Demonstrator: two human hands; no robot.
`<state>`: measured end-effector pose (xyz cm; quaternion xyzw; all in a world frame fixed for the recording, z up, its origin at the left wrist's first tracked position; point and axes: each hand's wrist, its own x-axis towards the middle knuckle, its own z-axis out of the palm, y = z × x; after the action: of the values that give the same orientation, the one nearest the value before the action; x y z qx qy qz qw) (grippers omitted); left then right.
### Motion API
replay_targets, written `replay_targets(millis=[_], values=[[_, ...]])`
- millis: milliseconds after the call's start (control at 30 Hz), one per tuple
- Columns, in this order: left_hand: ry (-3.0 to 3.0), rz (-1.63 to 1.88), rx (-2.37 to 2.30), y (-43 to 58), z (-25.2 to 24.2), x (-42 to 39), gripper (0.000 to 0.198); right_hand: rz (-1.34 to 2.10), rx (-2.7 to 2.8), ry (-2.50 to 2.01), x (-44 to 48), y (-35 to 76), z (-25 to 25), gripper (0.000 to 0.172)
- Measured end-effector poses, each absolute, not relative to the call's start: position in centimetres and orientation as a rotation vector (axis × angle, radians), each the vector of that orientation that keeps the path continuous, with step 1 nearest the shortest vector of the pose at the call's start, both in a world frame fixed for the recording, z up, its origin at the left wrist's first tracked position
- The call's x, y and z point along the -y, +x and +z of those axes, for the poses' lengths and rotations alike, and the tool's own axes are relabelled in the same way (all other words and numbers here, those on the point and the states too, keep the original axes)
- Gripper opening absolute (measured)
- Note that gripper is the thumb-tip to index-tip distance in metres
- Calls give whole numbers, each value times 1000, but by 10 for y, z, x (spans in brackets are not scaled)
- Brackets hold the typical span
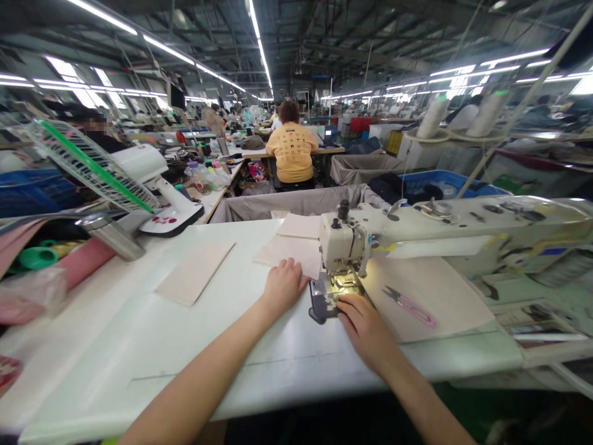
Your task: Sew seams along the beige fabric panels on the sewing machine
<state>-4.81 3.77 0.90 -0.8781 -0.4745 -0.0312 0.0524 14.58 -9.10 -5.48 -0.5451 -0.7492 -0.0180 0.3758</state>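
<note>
At the sewing machine's needle area [343,281], a small lamp lights the presser foot and the dark metal plate [319,296]. My left hand [286,285] lies left of that plate, its fingers bent and closed over the near edge of a pale beige fabric piece [296,250]. On the plate's front right rests my right hand [364,321], fingers bent and drawn together; whatever is under the fingertips is hidden. Just right of it, pink-handled thread snips [410,306] lie on a larger beige fabric piece [435,296].
Another beige piece [197,272] lies on the table's left. Beyond it stand a steel flask [111,236] and a white fan [152,191]. A grey cloth-lined bin [278,204] is behind the table. Thread cones [433,117] stand at right. A person in yellow [291,151] sits ahead.
</note>
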Motion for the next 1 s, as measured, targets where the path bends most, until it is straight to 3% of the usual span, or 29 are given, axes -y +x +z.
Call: replay_targets(millis=[233, 667, 800, 900, 1000], values=[[-2714, -164, 1351, -68, -6, -19, 36, 0, 1891, -1409, 91, 145, -53, 24], [-2394, -104, 1693, -142, -9, 22, 51, -10, 1939, -1445, 113, 142, -55, 25], [-2369, -358, 1739, -152, -14, 47, 57, -41, 1908, -1456, 120, 139, -56, 26], [-2774, -587, 1456, -141, -22, 92, 52, -61, 1902, -1465, 121, 138, -55, 25], [-3253, -407, 974, -125, -33, 144, 35, -95, 1924, -1469, 121, 136, -53, 25]])
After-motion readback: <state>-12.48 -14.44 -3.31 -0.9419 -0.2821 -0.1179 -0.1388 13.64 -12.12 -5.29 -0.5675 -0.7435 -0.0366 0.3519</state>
